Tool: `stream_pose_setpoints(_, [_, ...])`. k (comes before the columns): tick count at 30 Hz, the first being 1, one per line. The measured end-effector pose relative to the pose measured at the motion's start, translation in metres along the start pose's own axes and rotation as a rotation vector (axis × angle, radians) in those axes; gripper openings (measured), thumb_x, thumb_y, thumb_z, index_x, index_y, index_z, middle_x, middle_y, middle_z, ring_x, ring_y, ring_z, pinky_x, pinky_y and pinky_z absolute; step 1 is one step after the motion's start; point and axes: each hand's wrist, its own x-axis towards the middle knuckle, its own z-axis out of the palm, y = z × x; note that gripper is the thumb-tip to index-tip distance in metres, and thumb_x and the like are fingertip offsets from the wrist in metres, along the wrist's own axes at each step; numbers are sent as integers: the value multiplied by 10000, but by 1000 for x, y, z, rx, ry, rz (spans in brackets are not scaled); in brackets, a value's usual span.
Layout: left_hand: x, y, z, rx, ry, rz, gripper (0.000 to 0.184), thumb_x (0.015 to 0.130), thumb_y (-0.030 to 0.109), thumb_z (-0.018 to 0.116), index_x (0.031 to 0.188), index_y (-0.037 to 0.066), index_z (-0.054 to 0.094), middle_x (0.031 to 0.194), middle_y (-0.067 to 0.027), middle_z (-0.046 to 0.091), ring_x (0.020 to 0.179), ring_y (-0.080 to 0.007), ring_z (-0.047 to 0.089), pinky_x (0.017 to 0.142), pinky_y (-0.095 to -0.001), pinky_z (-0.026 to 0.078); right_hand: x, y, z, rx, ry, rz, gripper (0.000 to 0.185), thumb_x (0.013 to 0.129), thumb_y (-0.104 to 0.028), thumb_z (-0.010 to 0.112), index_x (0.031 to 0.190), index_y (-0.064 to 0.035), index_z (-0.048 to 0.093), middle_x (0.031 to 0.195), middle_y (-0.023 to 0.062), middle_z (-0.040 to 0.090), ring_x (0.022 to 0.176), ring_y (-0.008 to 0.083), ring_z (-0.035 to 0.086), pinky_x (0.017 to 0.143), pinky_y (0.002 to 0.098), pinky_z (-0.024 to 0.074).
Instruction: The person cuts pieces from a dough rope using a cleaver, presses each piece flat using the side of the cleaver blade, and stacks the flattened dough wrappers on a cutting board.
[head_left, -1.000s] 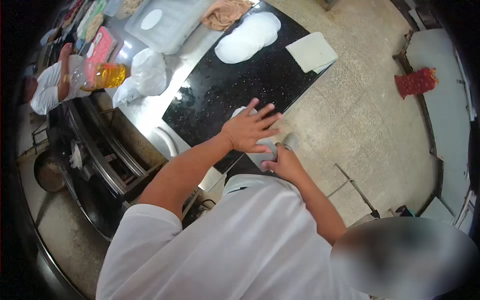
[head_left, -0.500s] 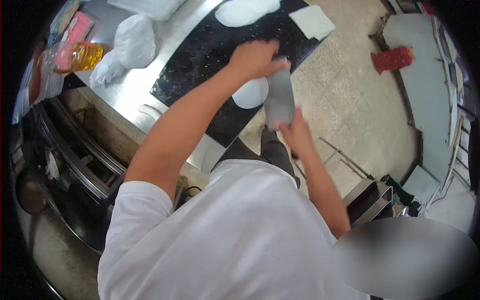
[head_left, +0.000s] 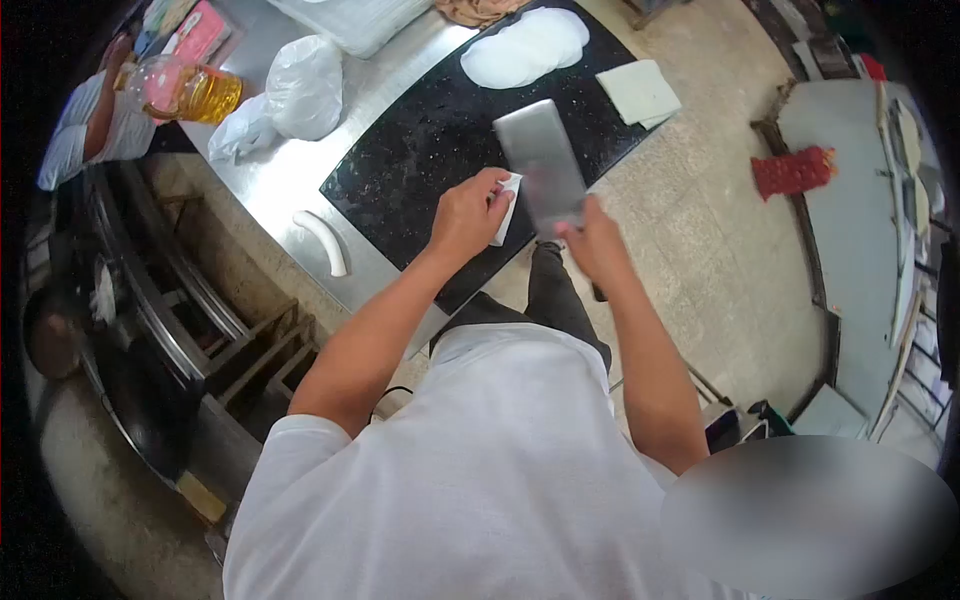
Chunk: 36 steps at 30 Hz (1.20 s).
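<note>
My right hand (head_left: 597, 243) grips a cleaver (head_left: 545, 160) with a broad, flat metal blade, raised over the edge of the black board (head_left: 400, 170). My left hand (head_left: 465, 217) is closed on a thin white dough wrapper (head_left: 507, 212), seen nearly edge-on beside the blade. Farther back on the board lie several overlapping round dough wrappers (head_left: 525, 50). Right of them is a folded white cloth (head_left: 640, 92). A curved white dough roll (head_left: 321, 243) rests on the metal table, left of the board.
White plastic bags (head_left: 305, 88), an oil bottle (head_left: 195, 93) and a clear plastic container (head_left: 365, 20) stand on the metal table (head_left: 270, 190). Another person's arm (head_left: 102, 115) shows at the far left. A red net bag (head_left: 793, 172) lies at the right, beyond the tiled floor.
My left hand has left the far end of the cleaver blade and come nearer, taking hold of the dough wrapper. The cleaver now tilts to the left. The view has shifted slightly.
</note>
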Motion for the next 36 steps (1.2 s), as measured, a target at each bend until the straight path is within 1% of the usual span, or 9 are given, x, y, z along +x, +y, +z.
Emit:
stream_pose_setpoints(9, [18,38,-10,-399,199,-217,239,960,121,686,1181,31,671,959,-7,694,845,-69,618,776,-254,521,12,52,-15,15,-577,-295,408,864,-243,752,1102,21,552,949,313,685,936,487,674,794,528,535])
stream_pose_setpoints(13, [108,33,-19,-361,397,-245,242,982,126,629,1201,26,650,1003,-29,689,876,-100,606,791,-263,487,21,96,-76,45,-473,-243,310,881,-181,736,1034,31,571,842,255,696,769,390,708,696,469,538])
stream_pose_setpoints(16, [145,12,-22,-309,417,-453,404,973,192,643,1340,35,588,1108,-107,696,980,-195,645,878,-321,508,28,86,-130,82,-433,-125,325,901,-213,732,1043,28,565,975,277,719,933,381,737,786,435,566])
stream_pose_setpoints(18, [145,-5,-22,-119,411,-465,596,936,258,692,1470,76,500,1238,-193,666,1092,-283,640,921,-374,520,33,89,-149,165,-321,-215,285,924,-206,714,1027,15,565,920,231,721,860,340,735,739,409,562])
stream_pose_setpoints(21, [104,-4,-20,136,371,-149,589,924,257,708,1459,99,521,1292,-198,646,1176,-292,625,933,-380,521,56,97,-150,505,-156,-244,227,969,-210,671,1008,-16,560,817,136,686,715,249,688,648,355,537])
stream_pose_setpoints(25, [2,7,-35,48,331,-320,448,899,158,742,1325,66,635,1193,-161,683,1029,-234,678,878,-354,546,112,90,-103,1087,15,-29,206,1015,-254,613,1015,-64,534,730,25,547,573,137,538,538,291,462])
stream_pose_setpoints(27, [-54,-21,-49,75,442,-361,392,877,143,761,1237,30,655,1088,-154,680,967,-249,665,825,-372,541,120,92,-84,1101,-40,312,214,1014,-263,610,1041,-73,516,746,35,542,576,143,548,528,295,466])
stream_pose_setpoints(30, [-115,-47,-74,499,777,-415,333,844,156,793,1107,6,655,964,-132,647,876,-276,627,770,-395,524,94,80,-68,1174,-28,301,146,1022,-227,584,1046,-103,512,739,21,534,576,140,544,518,301,470])
stream_pose_setpoints(36, [-154,-109,-111,339,718,-389,315,821,199,818,1022,21,654,893,-133,616,762,-295,612,697,-404,514,-13,44,-13,879,-152,258,120,1009,-189,590,1084,-123,522,718,2,531,526,113,511,469,278,442])
